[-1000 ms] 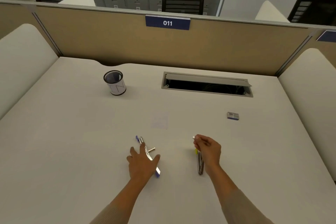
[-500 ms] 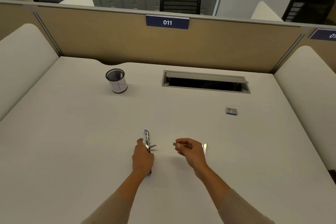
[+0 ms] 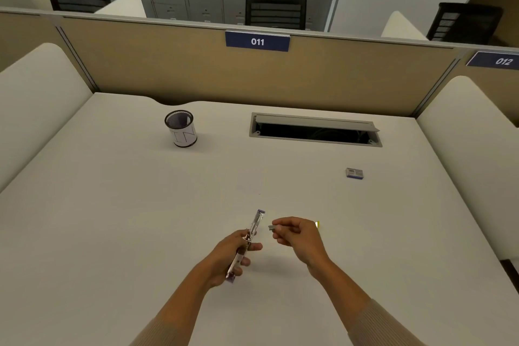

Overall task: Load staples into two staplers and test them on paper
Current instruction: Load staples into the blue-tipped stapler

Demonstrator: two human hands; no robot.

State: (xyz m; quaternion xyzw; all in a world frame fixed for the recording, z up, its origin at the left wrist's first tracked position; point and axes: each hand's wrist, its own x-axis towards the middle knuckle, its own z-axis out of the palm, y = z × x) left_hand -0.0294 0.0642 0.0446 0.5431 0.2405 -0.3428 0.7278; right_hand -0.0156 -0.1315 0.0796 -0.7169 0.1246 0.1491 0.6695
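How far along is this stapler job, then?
Early on. Done: the purple stapler is swung open and a staple strip is out. In hand: the left hand grips that stapler while the right hand pinches the strip beside it, not yet in. Left: loading the yellow stapler, mostly hidden behind the right hand, then testing both.

Soft, even overhead light, faint shadows, wide-angle bowing at edges, slight overall softness.

Left hand [image 3: 230,254], right hand [image 3: 299,236], both curled
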